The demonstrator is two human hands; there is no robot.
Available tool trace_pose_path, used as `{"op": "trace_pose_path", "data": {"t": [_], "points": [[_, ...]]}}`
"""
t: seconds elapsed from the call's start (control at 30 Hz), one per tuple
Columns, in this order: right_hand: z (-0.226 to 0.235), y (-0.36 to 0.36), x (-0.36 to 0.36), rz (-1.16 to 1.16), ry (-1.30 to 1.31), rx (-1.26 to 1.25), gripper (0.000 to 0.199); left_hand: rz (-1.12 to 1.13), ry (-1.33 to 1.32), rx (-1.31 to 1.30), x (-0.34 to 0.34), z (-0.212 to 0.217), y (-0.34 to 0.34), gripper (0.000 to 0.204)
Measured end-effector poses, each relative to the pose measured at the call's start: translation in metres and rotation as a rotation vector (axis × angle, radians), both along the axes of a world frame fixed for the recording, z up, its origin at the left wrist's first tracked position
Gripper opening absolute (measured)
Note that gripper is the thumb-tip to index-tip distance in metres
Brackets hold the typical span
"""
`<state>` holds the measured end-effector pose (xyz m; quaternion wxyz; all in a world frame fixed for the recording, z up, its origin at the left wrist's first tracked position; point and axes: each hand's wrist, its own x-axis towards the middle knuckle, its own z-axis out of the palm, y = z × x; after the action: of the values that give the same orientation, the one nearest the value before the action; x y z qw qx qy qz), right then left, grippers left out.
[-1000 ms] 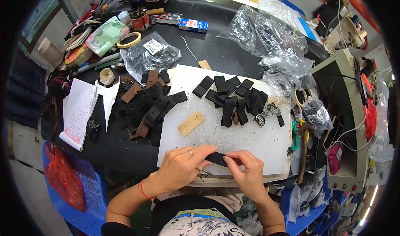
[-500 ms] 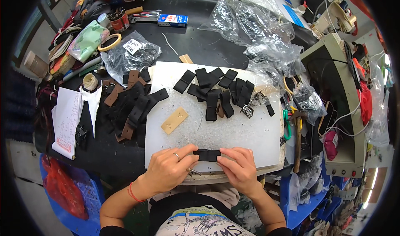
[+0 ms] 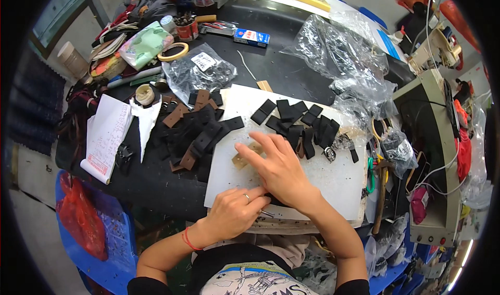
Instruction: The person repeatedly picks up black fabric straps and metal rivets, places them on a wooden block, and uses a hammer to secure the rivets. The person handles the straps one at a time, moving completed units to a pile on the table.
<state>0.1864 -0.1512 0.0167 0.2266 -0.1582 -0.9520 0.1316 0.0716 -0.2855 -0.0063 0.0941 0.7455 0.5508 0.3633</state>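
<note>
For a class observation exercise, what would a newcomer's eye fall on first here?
Probably the right hand, spread over a tan piece on the white board, with the left hand at the board's near edge. Then the black strips farther up the board, and the red bag at the picture's lower left.

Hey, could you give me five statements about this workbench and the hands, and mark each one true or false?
1. A thin red cord circles the left wrist. True.
2. The right hand is clenched in a fist. False: the right hand's fingers are spread over a tan rectangular plate with holes; contact is unclear.
3. A slim metal rod sticks out from the left hand. True.
4. The white paper notepad lies right of the white rectangular board. False: the notepad lies to its left.
5. The small blue-and-white box stands on the board. False: the box is on the black tabletop beyond it.
</note>
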Motion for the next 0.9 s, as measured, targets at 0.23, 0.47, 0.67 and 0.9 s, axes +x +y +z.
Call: {"op": "trace_pose_path", "data": {"t": [0.23, 0.47, 0.67, 0.9], "points": [[0.011, -0.005, 0.018, -0.058, 0.023, -0.222, 0.032, 0.036, -0.077, -0.029, 0.002, 0.001, -0.001, 0.015], [0.027, -0.043, 0.074, -0.442, 0.109, -1.158, 0.013, 0.014, -0.131, -0.070, 0.000, -0.001, -0.002, 0.015], [0.011, -0.048, 0.072, -0.456, 0.072, -0.983, 0.007, 0.045, -0.273, -0.183, -0.001, 0.002, -0.002, 0.039], [0.007, -0.058, 0.065, -0.421, 0.100, -0.702, 0.008, 0.008, -0.259, -0.140, -0.006, 0.003, -0.001, 0.062]]}}
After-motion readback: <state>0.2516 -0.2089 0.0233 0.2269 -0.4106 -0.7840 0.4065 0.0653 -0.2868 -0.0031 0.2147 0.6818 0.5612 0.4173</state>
